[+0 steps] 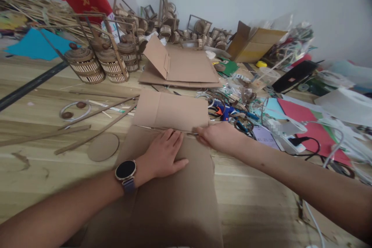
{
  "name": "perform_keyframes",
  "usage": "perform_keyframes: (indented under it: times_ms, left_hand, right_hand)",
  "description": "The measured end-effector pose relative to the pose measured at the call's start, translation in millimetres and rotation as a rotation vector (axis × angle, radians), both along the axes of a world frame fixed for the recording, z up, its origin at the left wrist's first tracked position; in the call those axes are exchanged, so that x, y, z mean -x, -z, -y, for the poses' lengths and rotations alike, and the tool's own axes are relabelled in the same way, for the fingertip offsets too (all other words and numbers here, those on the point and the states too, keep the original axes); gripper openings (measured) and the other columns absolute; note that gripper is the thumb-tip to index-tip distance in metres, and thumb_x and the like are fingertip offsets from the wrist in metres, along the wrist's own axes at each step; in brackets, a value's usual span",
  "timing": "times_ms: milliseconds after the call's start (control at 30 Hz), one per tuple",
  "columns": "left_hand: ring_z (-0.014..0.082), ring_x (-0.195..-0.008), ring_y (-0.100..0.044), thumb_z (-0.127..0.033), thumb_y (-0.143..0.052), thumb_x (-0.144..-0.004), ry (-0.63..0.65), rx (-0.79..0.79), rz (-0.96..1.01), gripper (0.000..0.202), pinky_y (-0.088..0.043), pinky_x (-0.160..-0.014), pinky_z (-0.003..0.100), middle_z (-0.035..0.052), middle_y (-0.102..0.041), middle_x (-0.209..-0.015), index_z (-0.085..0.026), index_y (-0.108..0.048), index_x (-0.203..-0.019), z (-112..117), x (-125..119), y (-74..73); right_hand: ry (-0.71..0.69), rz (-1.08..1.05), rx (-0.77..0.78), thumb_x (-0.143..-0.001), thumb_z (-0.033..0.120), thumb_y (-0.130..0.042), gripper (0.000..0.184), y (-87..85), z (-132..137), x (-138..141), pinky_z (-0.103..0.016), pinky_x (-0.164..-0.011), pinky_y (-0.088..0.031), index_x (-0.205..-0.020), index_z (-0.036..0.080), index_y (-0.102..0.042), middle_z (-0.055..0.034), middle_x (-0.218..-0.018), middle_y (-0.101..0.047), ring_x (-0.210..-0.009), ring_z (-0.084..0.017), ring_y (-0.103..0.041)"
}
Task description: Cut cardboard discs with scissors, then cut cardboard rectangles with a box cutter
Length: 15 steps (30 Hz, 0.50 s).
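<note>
A long brown cardboard sheet (174, 205) lies in front of me, with a crease or slit running across it below its far flap (181, 112). My left hand (164, 153) rests flat on the sheet just below that line, fingers stretched out and thumb apart, a watch (126, 170) on the wrist. At the right end of the line, my right hand (206, 135) is closed in a pinch. A small dark, thin tip shows at its fingers, too little to name. Beyond lies another folded cardboard piece (192, 64).
Small lidded slatted buckets (84, 66) stand at the back left. Wooden strips (99, 128) and a round cardboard disc (103, 147) lie left of the sheet. On the right are a blue glue gun (228, 112), a phone (266, 137), a power strip (293, 145) with cables, and coloured paper (325, 143).
</note>
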<state>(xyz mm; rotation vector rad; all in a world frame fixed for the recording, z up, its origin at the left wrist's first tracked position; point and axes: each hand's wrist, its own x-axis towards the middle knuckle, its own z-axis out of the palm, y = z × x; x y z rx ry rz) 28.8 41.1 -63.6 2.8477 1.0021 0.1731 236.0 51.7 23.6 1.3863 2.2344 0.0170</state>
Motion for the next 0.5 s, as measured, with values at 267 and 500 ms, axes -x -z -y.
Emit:
perform_keyframes:
  times_ms: [267, 500]
  left_hand:
    - [0.0392, -0.133, -0.045, -0.059, -0.047, -0.096, 0.002, -0.002, 0.014, 0.074, -0.035, -0.113, 0.053, 0.0225, -0.054, -0.145, -0.004, -0.044, -0.146, -0.7, 0.3, 0.7]
    - [0.0397, -0.132, -0.046, -0.058, -0.048, -0.096, 0.0, -0.001, 0.017, 0.074, -0.036, -0.113, 0.054, 0.0231, -0.055, -0.144, -0.003, -0.043, -0.146, -0.2, 0.6, -0.2]
  right_hand:
    - [-0.005, -0.02, -0.007, -0.101, 0.022, -0.045, 0.027, 1.8, -2.6, 4.8, -0.03, -0.057, -0.047, -0.112, 0.017, -0.07, -0.0137, -0.082, -0.079, -0.078, -0.031, -0.077]
    - [-0.03, -0.023, 0.012, -0.101, 0.02, -0.047, 0.027, 0.2, -6.1, 5.5, -0.032, -0.061, -0.05, -0.113, 0.017, -0.071, -0.0141, -0.079, -0.078, -0.081, -0.032, -0.077]
